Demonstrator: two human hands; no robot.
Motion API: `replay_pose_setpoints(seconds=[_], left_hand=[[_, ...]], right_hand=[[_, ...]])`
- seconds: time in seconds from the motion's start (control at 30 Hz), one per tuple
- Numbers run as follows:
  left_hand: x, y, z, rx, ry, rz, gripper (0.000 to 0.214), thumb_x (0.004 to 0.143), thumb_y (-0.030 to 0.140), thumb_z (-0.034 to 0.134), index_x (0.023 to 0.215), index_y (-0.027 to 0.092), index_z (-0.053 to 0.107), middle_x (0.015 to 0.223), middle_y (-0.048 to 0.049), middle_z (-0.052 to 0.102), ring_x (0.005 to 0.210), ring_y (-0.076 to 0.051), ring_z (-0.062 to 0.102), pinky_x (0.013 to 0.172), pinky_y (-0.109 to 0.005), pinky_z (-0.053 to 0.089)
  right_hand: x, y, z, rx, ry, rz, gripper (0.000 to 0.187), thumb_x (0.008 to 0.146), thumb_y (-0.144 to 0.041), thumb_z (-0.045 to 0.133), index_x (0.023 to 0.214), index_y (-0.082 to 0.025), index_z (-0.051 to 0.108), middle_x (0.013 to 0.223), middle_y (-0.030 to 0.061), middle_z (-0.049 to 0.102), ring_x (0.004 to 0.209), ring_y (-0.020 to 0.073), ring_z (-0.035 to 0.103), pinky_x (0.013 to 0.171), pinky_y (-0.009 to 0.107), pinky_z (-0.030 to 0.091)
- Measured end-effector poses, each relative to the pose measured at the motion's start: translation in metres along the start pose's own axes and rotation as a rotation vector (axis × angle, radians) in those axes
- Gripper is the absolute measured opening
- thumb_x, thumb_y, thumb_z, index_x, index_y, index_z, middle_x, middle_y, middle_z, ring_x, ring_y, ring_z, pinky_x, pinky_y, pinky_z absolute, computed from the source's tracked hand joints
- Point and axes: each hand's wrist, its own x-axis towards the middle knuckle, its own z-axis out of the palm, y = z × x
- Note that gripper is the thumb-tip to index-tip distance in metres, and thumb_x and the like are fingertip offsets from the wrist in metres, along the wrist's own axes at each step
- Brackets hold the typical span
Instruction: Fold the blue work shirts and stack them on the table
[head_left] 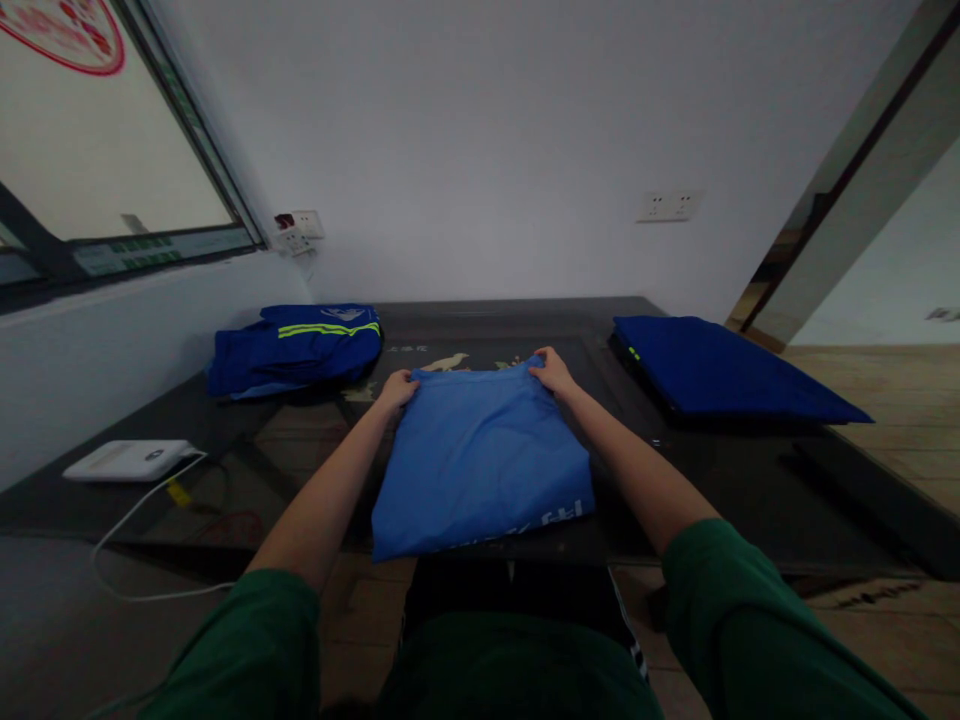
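A light blue plastic bag [480, 460] lies flat on the dark table in front of me, with white lettering along its near edge. Its contents, if any, are hidden. My left hand [399, 388] pinches the bag's far left corner. At the far right corner, my right hand [553, 370] grips the same edge between thumb and fingers. The bag's far edge is drawn fairly straight between my two hands.
Folded dark blue clothing [300, 350] with yellow-green stripes lies at the back left. More folded blue cloth [727, 365] sits on the right. A white device [131, 460] with a cable is at the left. Behind the table [480, 318] stands a wall.
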Motion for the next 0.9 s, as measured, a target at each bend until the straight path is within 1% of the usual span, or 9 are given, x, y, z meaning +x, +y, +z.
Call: replay_pose_setpoints(seconds=[0.1,0.17,0.4,0.53,0.6,0.7,0.77,0.83,0.9], left_hand=[[0.000,0.000,0.002,0.351,0.061,-0.038,0.028,0.082,0.015,0.057,0.109,0.011,0.063,0.117,-0.0162,0.067,0.112,-0.029,0.060,0.091,-0.034,0.047],[-0.003,0.001,0.005,0.388,0.071,-0.036,0.031,0.084,0.017,0.054,0.114,0.011,0.060,0.123,-0.0178,0.063,0.118,-0.032,0.057,0.095,-0.037,0.045],[-0.018,0.005,0.010,0.554,0.146,-0.055,0.037,0.094,0.025,0.038,0.127,0.010,0.046,0.115,-0.0212,0.066,0.107,-0.033,0.064,0.087,-0.041,0.050],[-0.022,0.012,0.003,0.680,0.087,0.004,0.038,0.092,0.025,0.042,0.127,0.013,0.049,0.121,-0.0205,0.063,0.111,-0.033,0.062,0.089,-0.043,0.049],[-0.026,0.019,-0.001,0.760,0.115,0.060,0.046,0.090,0.024,0.045,0.135,0.014,0.044,0.129,-0.0207,0.057,0.115,-0.034,0.059,0.091,-0.044,0.048],[-0.032,0.035,0.005,0.851,0.155,0.223,0.049,0.090,0.024,0.044,0.139,0.019,0.044,0.137,-0.0177,0.050,0.122,-0.035,0.052,0.094,-0.047,0.046],[-0.034,0.046,0.018,0.848,0.058,0.381,0.044,0.092,0.025,0.041,0.135,0.023,0.050,0.139,-0.0128,0.050,0.126,-0.031,0.048,0.100,-0.046,0.042],[-0.036,0.053,0.037,0.816,-0.092,0.522,0.043,0.095,0.029,0.036,0.136,0.026,0.050,0.144,-0.0081,0.047,0.132,-0.027,0.043,0.109,-0.046,0.034],[-0.037,0.053,0.053,0.818,-0.209,0.555,0.045,0.098,0.035,0.031,0.141,0.031,0.044,0.151,-0.0045,0.039,0.139,-0.027,0.033,0.113,-0.053,0.024]], right_hand=[[0.005,0.007,0.005,-0.132,-0.008,-0.071,0.043,0.077,-0.014,0.065,0.118,-0.016,0.053,0.111,0.0098,0.063,0.104,0.0212,0.058,0.093,0.034,0.042],[0.004,0.011,0.010,-0.184,-0.014,-0.101,0.042,0.080,-0.018,0.065,0.120,-0.018,0.053,0.112,0.0105,0.064,0.105,0.0231,0.059,0.093,0.037,0.043],[-0.004,0.014,0.011,-0.224,0.071,-0.305,0.043,0.088,-0.023,0.058,0.130,-0.022,0.048,0.120,0.0102,0.063,0.112,0.0231,0.059,0.094,0.037,0.044],[-0.011,0.013,0.002,-0.418,0.005,-0.192,0.048,0.091,-0.037,0.056,0.134,-0.021,0.045,0.123,0.0153,0.060,0.112,0.0300,0.058,0.090,0.043,0.047],[-0.017,0.009,-0.005,-0.467,0.016,-0.136,0.052,0.092,-0.042,0.053,0.138,-0.020,0.043,0.127,0.0176,0.056,0.111,0.0320,0.058,0.087,0.045,0.048],[-0.030,-0.005,-0.014,-0.449,0.089,-0.233,0.050,0.094,-0.039,0.049,0.140,-0.020,0.042,0.132,0.0173,0.051,0.116,0.0310,0.055,0.091,0.044,0.048],[-0.042,-0.017,-0.016,-0.430,0.066,-0.381,0.046,0.096,-0.038,0.045,0.137,-0.018,0.046,0.132,0.0157,0.052,0.120,0.0285,0.052,0.096,0.042,0.045],[-0.059,-0.023,-0.012,-0.442,-0.058,-0.519,0.044,0.097,-0.039,0.043,0.133,-0.017,0.052,0.132,0.0147,0.054,0.122,0.0264,0.050,0.102,0.040,0.042],[-0.078,-0.022,-0.006,-0.494,-0.207,-0.607,0.048,0.096,-0.045,0.044,0.133,-0.017,0.054,0.137,0.0151,0.052,0.127,0.0267,0.047,0.106,0.041,0.038]])
